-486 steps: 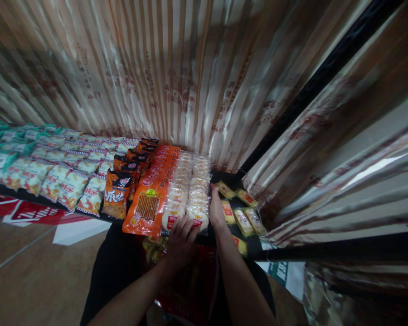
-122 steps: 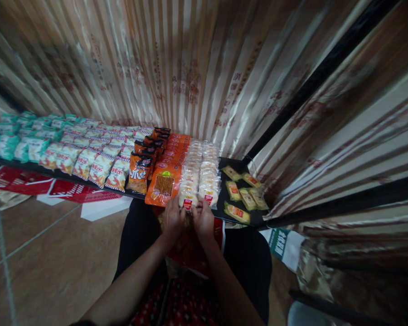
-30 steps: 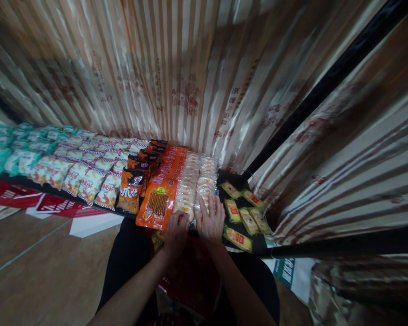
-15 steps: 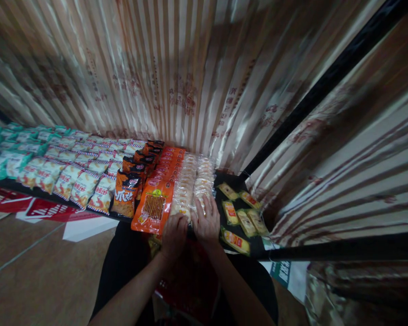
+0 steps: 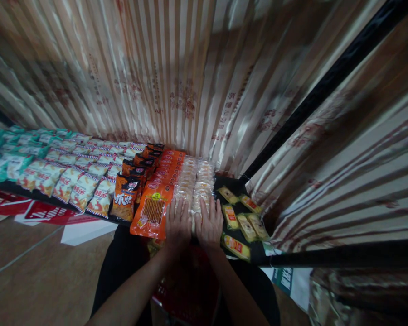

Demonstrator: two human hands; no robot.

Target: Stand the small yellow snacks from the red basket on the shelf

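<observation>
Two rows of clear-wrapped, pale, round crackers (image 5: 204, 175) lie on a dark shelf (image 5: 221, 181) in front of me. My left hand (image 5: 178, 224) rests on the front of the left row, fingers out straight and lying flat. On the front of the right row lies my right hand (image 5: 209, 225), its fingers slightly spread. The packs' front ends are hidden beneath both hands. Just left of my left hand is a row of overlapping orange packets of brown sticks (image 5: 152, 212). Several loose yellow-wrapped cakes (image 5: 247, 226) lie to the right of my right hand.
Orange-and-black snack bags (image 5: 124, 197), white snack bags (image 5: 81, 188) and teal packs (image 5: 17, 165) fill the shelf leftward. A striped sheet (image 5: 177, 59) hangs behind. Black poles (image 5: 292, 113) frame the right side. A dark red bag (image 5: 187, 290) sits between my legs.
My left hand has gone from curled fingers at the front edge to fingers stretched flat over the left row. My right hand has shifted slightly, still flat on the right row.
</observation>
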